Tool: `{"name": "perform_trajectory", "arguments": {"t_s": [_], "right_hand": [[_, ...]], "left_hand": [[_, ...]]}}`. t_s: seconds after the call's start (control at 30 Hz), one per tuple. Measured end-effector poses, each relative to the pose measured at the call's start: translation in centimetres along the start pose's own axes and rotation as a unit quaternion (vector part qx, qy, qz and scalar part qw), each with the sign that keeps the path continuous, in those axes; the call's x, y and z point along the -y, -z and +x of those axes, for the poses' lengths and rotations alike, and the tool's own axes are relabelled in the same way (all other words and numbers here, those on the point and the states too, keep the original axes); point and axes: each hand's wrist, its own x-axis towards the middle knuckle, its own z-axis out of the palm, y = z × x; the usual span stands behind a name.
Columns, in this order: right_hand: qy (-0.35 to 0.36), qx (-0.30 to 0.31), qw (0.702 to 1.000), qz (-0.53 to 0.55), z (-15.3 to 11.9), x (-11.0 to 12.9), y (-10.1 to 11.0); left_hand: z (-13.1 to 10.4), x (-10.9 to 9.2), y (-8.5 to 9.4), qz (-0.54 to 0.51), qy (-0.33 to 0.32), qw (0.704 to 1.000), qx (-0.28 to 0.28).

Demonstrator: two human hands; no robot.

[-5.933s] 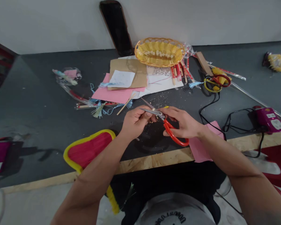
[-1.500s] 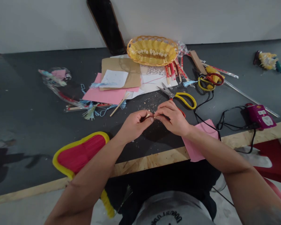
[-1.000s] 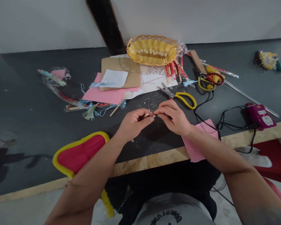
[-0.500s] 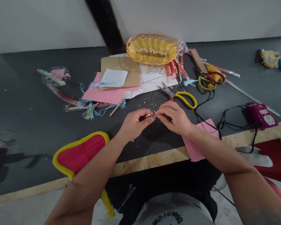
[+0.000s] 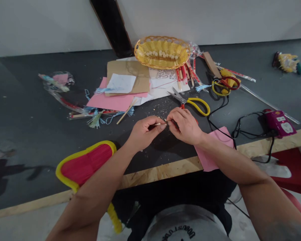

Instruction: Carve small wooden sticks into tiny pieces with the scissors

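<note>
Above the dark tabletop, my left hand is closed around a short, thin wooden stick, pale in colour. The fingertips of my right hand are pinched at the stick's right end, nearly touching my left fingertips. The stick's tip is mostly hidden there. Pale crumbs lie scattered on the table just beyond my hands. Scissors with yellow and red handles rest behind my right hand, blades half apart. Another slim wooden stick lies near blue tassels to the left.
A yellow woven basket holding a row of small whitish pieces stands at the back. Papers lie before it. At right are a purple box with black cable and pink paper; a yellow-edged red piece sits left.
My right fingers have curled in a little and shifted slightly at the stick's end. My left hand keeps its hold, almost unmoved. The whole view has drifted very slightly.
</note>
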Motion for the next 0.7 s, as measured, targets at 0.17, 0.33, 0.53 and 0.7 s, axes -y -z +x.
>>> {"name": "perform_trajectory", "arguments": {"t_s": [0.17, 0.33, 0.53, 0.7], "right_hand": [[-0.048, -0.032, 0.998, 0.032, 0.2, -1.4, 1.0], [-0.081, -0.044, 0.996, 0.005, 0.2, -2.8, 1.6], [-0.101, -0.040, 0.992, -0.066, -0.2, -4.4, 2.5], [-0.161, 0.035, 0.975, -0.150, -0.7, -5.7, 3.9]], "left_hand": [[0.3, 0.2, 1.1, 0.033, 0.027, 0.999, -0.032], [0.7, 1.7, 1.8, 0.106, 0.027, 0.993, -0.032], [0.7, 2.3, 1.7, 0.134, 0.035, 0.990, -0.023], [0.7, 1.9, 2.0, 0.101, 0.051, 0.991, -0.070]]}}
